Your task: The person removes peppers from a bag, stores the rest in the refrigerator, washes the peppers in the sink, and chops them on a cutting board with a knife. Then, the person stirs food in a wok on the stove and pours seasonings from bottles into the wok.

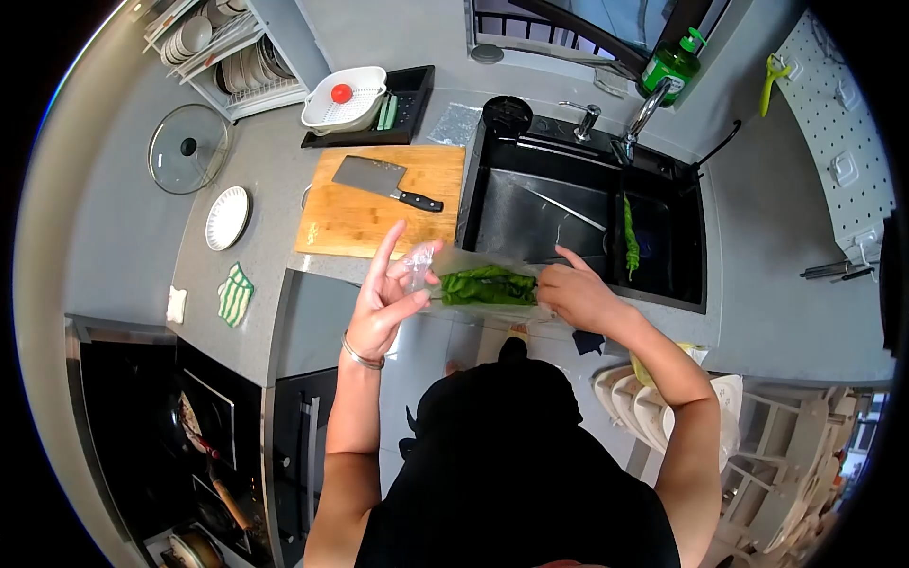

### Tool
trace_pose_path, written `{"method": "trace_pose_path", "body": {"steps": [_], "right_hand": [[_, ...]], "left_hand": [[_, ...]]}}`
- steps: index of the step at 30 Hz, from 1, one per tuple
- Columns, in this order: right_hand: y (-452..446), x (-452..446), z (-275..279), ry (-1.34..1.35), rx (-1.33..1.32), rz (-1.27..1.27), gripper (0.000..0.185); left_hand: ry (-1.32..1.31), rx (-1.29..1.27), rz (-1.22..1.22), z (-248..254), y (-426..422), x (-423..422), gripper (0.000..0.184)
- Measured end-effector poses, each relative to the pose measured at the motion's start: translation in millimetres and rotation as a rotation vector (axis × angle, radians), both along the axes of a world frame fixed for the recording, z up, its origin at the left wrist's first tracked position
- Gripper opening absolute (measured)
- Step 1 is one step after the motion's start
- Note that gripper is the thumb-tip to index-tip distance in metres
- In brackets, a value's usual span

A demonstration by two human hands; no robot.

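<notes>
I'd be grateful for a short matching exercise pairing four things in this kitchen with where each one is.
Things:
1. Bag
2. Cleaver
3. Green bottle
4. Red item

Places:
A. Near the tap
B. In the white basket
C. Between the left hand and right hand
D. On the wooden board

Pairs: 1-C, 2-D, 3-A, 4-B
</notes>
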State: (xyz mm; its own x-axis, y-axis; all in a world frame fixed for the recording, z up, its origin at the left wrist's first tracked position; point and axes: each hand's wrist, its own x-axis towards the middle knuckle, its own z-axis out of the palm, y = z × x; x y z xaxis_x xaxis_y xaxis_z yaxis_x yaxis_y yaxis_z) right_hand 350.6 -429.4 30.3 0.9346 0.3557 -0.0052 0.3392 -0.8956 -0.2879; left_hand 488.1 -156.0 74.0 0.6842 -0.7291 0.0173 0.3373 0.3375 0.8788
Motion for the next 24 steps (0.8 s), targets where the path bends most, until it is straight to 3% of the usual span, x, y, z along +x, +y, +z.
{"method": "trace_pose_path", "body": {"steps": [3, 6, 7, 10, 13, 17, 18, 20, 22, 24], "right_hand": [[2, 1, -23, 0.073, 1.089, -0.230, 0.016], [18, 17, -40, 0.074, 1.828, -0.417, 0.016], [21, 26, -53, 0.130, 1.885, -0.365, 0.016], [39, 40, -46, 0.335, 1.827, -0.605, 0.019], [45, 49, -29, 0.362, 1.747, -0.447, 0.033], [70, 57, -47, -0.100, 1.176, -0.315, 0.044], [78, 67, -91, -0.294, 1.076, -0.305, 0.043], [74, 69, -105, -0.440, 1.007, -0.254, 0.034], [60, 62, -66, -0.349, 1.083, -0.169, 0.030], [53, 58, -46, 0.163, 1.375, -0.355, 0.041]], "left_hand": [[-0.593, 0.499, 0.081, -12, 0, 13, 0.058], [-1.371, 0.637, 0.223, 16, -30, 10, 0.035], [-1.438, 0.607, 0.221, 20, -40, 7, 0.030], [-1.649, 0.569, 0.175, 31, -66, 5, 0.029], [-1.706, 0.601, 0.188, 31, -81, 4, 0.026], [-1.750, 0.594, -0.075, 22, -98, -10, 0.021], [-1.764, 0.560, -0.121, 20, -101, -15, 0.020], [-1.791, 0.499, -0.205, 18, -106, -22, 0.019], [-1.723, 0.486, -0.024, 20, -106, -12, 0.016], [-1.641, 0.482, 0.144, 20, -97, 1, 0.014]]}}
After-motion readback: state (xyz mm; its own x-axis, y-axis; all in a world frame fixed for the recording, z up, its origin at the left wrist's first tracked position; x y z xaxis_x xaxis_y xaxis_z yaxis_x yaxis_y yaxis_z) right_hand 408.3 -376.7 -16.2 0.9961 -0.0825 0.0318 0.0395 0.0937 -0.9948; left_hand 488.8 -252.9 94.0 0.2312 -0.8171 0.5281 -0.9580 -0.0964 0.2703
